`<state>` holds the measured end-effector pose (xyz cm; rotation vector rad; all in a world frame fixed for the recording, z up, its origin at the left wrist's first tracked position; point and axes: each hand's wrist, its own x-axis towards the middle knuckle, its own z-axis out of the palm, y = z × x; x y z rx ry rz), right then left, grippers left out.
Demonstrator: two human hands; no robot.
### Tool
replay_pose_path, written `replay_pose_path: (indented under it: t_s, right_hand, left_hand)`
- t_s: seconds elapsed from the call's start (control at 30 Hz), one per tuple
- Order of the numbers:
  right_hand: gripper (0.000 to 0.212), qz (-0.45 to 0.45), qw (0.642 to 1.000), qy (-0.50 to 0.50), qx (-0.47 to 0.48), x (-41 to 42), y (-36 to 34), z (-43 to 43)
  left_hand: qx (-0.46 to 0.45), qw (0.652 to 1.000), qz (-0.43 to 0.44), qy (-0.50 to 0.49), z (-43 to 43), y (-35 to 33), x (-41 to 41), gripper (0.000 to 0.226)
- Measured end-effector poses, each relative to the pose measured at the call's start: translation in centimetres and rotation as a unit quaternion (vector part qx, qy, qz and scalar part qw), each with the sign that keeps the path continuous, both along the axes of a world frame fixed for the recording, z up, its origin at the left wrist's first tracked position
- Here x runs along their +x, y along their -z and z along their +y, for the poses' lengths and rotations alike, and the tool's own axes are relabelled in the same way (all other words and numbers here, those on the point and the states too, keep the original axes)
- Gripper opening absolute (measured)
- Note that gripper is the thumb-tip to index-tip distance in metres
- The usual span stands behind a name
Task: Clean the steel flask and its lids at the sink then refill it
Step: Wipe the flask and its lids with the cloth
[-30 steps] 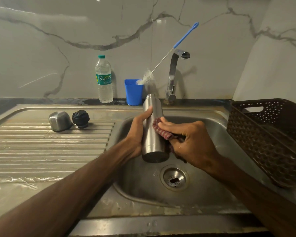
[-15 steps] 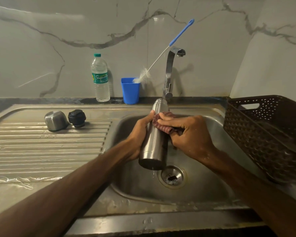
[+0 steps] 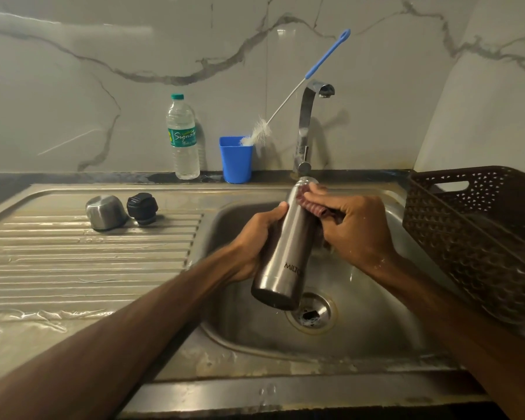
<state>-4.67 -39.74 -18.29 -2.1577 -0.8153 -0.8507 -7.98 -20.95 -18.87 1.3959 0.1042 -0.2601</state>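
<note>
- Left hand [image 3: 256, 241] grips steel flask [image 3: 288, 253], tilted over sink [image 3: 361, 334].
- Right hand [image 3: 358, 228] presses reddish cloth [image 3: 311, 201] against flask neck.

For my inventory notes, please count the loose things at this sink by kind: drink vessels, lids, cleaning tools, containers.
Drink vessels: 2 (steel flask, water bottle)
Lids: 2 (steel cap, black stopper)
Cleaning tools: 2 (bottle brush, cloth)
Containers: 2 (blue cup, brown basket)
Total: 8
</note>
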Motion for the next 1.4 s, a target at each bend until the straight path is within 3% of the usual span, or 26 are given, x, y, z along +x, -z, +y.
replay_pose_path:
  t_s: [0.13,0.37,0.53,0.87,0.97,1.1,1.2,1.33,1.4]
  right_hand:
    - [0.046,0.012,0.998,0.066,0.01,0.9,-0.1,-1.4]
    - [0.039,0.015,1.0,-0.016,-0.021,-0.1,-0.3,-0.5]
    - [0.043,0.006,0.999,0.047,0.008,1.5,-0.2,-1.8]
    - [0.045,0.02,0.998,0.046,0.03,1.3,-0.3,-1.4]
    - [0.045,0.023,0.999,0.021,0.013,0.6,-0.2,-1.0]
    - [0.044,0.047,0.989,-0.116,-0.073,-1.7,0.0,0.8]
    - [0.048,0.068,0.976,-0.195,-0.072,-2.3,0.1,1.3]
    - [0.048,0.062,0.99,-0.121,-0.043,-1.6,-0.4,0.6]
    - [0.045,0.074,0.987,-0.132,-0.048,-2.2,-0.5,0.6]
  left_hand:
    - [0.007,0.999,0.013,0.044,-0.3,0.1,-0.4,0.064]
    - [-0.002,1.0,0.002,0.025,0.3,0.4,0.3,0.057]
    - [0.017,0.993,0.017,0.117,-0.2,0.1,-0.1,0.072]
    - [-0.008,0.992,0.022,0.128,1.2,-0.2,0.2,0.076]
    - [-0.003,0.996,0.02,0.092,1.1,0.1,0.3,0.074]
    - [-0.028,0.999,0.027,-0.003,1.6,0.3,1.1,0.067]
    - [-0.013,0.998,0.04,-0.039,2.5,-0.1,1.2,0.066]
    - [-0.02,0.998,0.036,-0.042,1.6,-0.2,0.8,0.063]
    - [-0.022,0.998,0.032,-0.049,1.3,0.1,0.8,0.062]
